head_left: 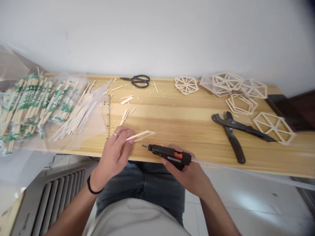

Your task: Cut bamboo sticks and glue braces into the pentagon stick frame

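Note:
My left hand (117, 149) pinches a small frame of thin wooden sticks (142, 134) near the table's front edge. The sticks run to the right from my fingertips and meet at a corner. My right hand (187, 170) is wrapped around a black hot glue gun (169, 154), its nozzle pointing left, just below the frame and apart from it. A long translucent glue stick (221, 165) extends from the back of the gun. Short cut stick pieces (124, 116) lie just beyond my left hand.
Wrapped chopsticks (31, 101) and loose sticks (76, 114) are heaped at left beside a ruler (108, 114). Black scissors (139, 80) lie by the wall. At right are black cutting pliers (231, 126), a spoked stick hexagon (274, 127) and several other stick frames (227, 82).

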